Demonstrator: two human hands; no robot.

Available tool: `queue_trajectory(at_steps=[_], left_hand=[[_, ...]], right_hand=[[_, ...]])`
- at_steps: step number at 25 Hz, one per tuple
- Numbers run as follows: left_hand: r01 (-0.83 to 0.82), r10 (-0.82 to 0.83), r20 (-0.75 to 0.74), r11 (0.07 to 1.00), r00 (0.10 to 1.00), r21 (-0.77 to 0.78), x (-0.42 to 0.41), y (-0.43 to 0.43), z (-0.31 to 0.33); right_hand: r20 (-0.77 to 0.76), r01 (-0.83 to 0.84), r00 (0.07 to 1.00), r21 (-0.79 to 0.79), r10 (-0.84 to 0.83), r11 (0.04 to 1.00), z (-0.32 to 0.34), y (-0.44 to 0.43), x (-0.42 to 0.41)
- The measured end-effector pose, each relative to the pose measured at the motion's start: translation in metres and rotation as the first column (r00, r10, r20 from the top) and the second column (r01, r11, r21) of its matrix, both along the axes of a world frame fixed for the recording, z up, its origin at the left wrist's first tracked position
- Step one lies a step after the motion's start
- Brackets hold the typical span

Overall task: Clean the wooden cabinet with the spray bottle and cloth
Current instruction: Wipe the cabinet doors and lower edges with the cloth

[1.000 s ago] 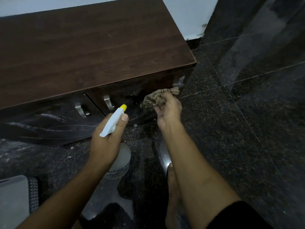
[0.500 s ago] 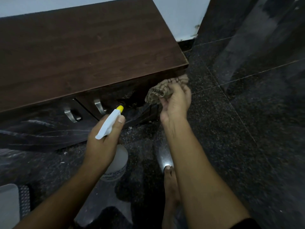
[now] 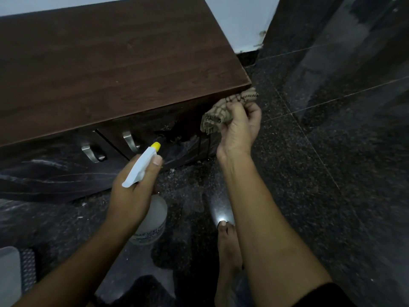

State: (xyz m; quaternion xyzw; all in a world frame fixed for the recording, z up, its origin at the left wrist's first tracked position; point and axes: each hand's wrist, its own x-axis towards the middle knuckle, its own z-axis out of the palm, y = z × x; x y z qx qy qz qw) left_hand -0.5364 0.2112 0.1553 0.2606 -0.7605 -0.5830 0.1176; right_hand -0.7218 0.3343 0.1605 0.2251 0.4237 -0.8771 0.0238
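Beige cloth (image 3: 223, 111) was bunched in right hand (image 3: 240, 127) at cabinet (image 3: 110, 63) front's right corner; left hand (image 3: 132, 189) gripped spray bottle (image 3: 142, 166), nozzle toward doors. Advisable: firm overlapping wipes.

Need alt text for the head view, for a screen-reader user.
A person's right hand holds a bunched checked cloth at the front right corner of a wooden cabinet, while the left hand grips a spray bottle pointed at it.
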Motion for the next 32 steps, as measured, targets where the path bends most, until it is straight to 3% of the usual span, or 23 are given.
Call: queue_trajectory(at_steps=[4,11,14,18,24,26,32], left_hand=[[-0.026,0.026,0.015,0.999,1.0,0.019,0.003,-0.004,0.002],[-0.126,0.125,0.051,0.992,0.991,0.029,0.022,-0.017,0.011],[-0.13,0.129,0.039,0.99,0.991,0.045,0.029,-0.02,0.009],[-0.127,0.127,0.01,0.991,0.992,0.04,0.035,-0.022,0.002],[-0.215,0.215,0.015,0.977,0.976,0.004,0.052,-0.039,-0.007],[-0.219,0.218,0.024,0.976,0.976,0.008,0.059,-0.044,-0.009],[-0.248,0.248,0.01,0.967,0.969,0.061,0.071,-0.055,-0.009]], right_hand=[[0.081,-0.01,0.997,-0.117,0.02,0.993,0.002,-0.005,0.007],[0.067,-0.221,0.972,-0.087,0.227,0.972,0.007,-0.054,0.06],[0.066,-0.085,0.994,0.019,0.083,0.996,0.015,-0.021,0.025],[0.05,-0.001,0.999,-0.049,0.004,0.999,0.018,-0.01,0.015],[0.125,-0.246,0.957,-0.126,0.261,0.961,0.007,-0.095,0.089],[0.109,-0.289,0.949,-0.085,0.297,0.954,0.009,-0.096,0.092],[0.072,-0.035,0.997,-0.042,0.038,0.999,0.02,-0.059,0.057]])
